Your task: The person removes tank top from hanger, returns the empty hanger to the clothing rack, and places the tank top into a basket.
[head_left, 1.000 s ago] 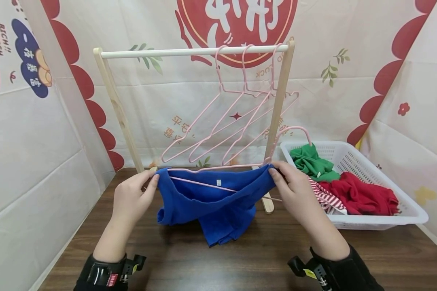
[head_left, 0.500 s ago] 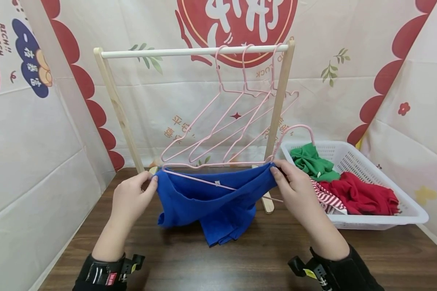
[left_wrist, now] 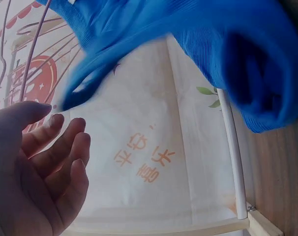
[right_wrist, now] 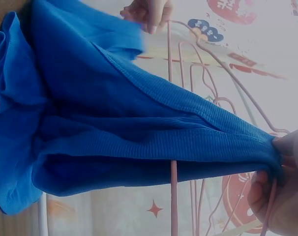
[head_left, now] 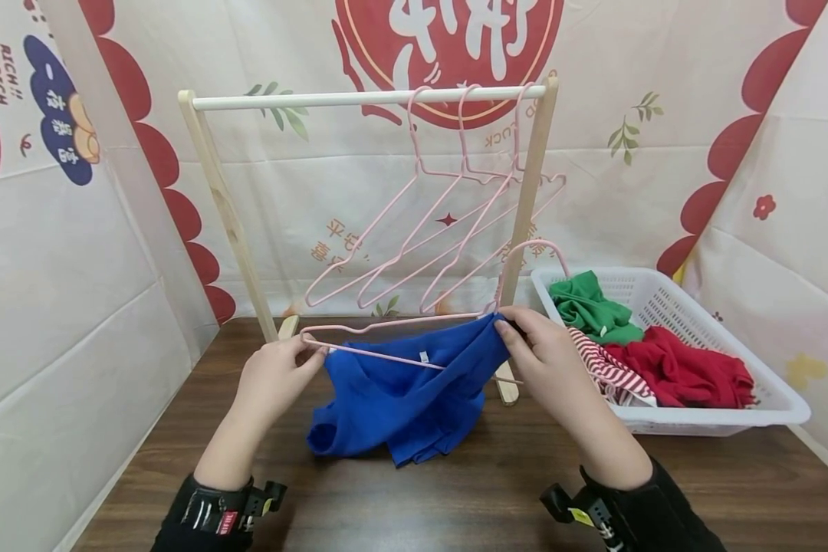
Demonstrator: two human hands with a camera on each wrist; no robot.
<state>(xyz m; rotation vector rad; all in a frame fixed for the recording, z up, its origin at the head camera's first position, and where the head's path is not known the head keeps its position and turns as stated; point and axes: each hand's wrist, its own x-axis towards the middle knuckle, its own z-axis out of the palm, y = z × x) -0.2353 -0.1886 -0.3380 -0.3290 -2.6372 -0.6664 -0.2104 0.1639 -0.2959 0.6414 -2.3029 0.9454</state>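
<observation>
A blue shirt (head_left: 407, 406) with a ribbed neckline and a small white label hangs low over the table. My right hand (head_left: 545, 356) pinches its right neckline edge, close to the hanger's neck. A pink clothes hanger (head_left: 379, 326) lies across the neckline. Its hook points right, its left end is outside the shirt, and part of its lower bar is hidden inside. At that left end my left hand (head_left: 276, 379) has thumb and forefinger close together about the hanger. In the left wrist view, a blurred shirt edge (left_wrist: 75, 96) lies just off the left fingertips (left_wrist: 53, 120).
Behind, a wooden rack (head_left: 210, 184) with a white rail (head_left: 303, 100) carries three pink hangers (head_left: 414, 245) towards its right. On the right stands a white basket (head_left: 717, 418) with a green garment (head_left: 589, 307), a red garment (head_left: 683, 368) and a red-and-white striped one (head_left: 610, 368).
My left hand has moved right and slightly down to the hanger's end, and the shirt's left side has dropped from its fingers. The right hand and hanger hook have shifted slightly left.
</observation>
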